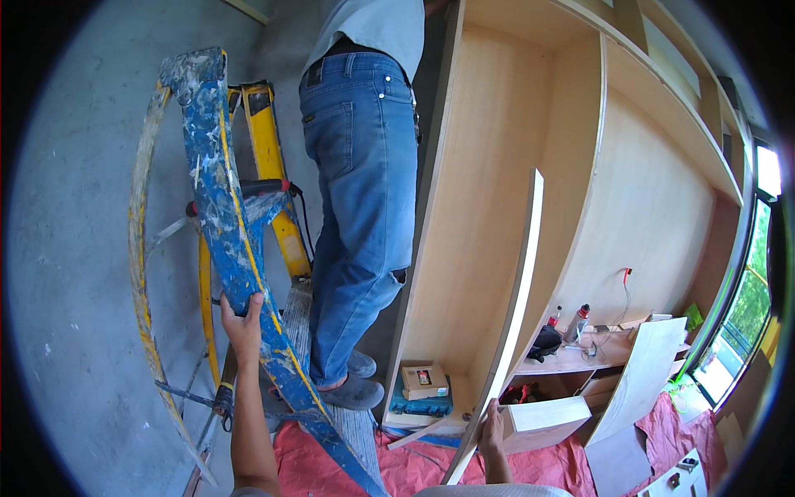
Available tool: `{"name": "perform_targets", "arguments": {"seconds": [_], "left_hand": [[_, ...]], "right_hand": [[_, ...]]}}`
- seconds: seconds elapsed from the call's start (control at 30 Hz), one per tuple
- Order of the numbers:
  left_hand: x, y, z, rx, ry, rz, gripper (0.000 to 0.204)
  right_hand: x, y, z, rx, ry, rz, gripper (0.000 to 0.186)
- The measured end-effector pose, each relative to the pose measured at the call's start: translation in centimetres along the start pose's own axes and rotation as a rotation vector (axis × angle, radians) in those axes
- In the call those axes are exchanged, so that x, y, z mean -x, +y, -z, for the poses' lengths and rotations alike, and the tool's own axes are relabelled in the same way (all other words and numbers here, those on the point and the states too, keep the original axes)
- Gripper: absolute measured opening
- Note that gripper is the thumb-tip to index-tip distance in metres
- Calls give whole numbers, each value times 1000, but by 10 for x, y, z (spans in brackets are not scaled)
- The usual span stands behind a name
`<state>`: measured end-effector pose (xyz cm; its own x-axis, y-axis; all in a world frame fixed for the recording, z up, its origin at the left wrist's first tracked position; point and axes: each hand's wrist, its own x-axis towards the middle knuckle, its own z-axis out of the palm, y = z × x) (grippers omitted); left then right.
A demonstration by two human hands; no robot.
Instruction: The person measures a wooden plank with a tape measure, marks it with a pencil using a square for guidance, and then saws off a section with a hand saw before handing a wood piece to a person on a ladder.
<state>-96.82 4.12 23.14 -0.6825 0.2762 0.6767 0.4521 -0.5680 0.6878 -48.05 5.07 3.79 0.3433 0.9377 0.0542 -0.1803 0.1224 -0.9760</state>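
Note:
My left hand (243, 325) is closed around the side rail of a paint-spattered blue ladder (217, 166). In my right hand (493, 431) is the lower part of a long, pale wooden strip (515, 306), which slants up in front of a tall plywood cabinet (505, 116). Right beside that hand is a pale wooden box-like piece (546, 414). A co-worker in blue jeans (364, 157) stands on a worn plank (356, 431) just right of the ladder, their upper body out of view.
Behind the blue ladder is a yellow ladder (269, 145), and a corded tool (269, 187) lies near it. A cardboard box (425, 381) rests on a teal case (421, 406) in the cabinet. Bottles (577, 321) stand on a low shelf. A panel (639, 377) leans there; red sheeting (414, 474) covers the floor.

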Motion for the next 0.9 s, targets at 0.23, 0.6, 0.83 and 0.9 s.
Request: {"name": "perform_targets", "arguments": {"seconds": [0.23,0.6,0.83,0.9], "left_hand": [[0,5,5,-23,-4,0,61],[-2,-10,7,-138,44,-16,65],[-6,-36,12,-265,23,-106,61],[-1,-17,-14,-189,46,-68,50]], "right_hand": [[12,-10,3,15,-55,-47,54],[23,-35,6,64,-109,401,50],[18,-21,7,202,-184,341,74],[29,-41,3,134,-127,328,62]]}}
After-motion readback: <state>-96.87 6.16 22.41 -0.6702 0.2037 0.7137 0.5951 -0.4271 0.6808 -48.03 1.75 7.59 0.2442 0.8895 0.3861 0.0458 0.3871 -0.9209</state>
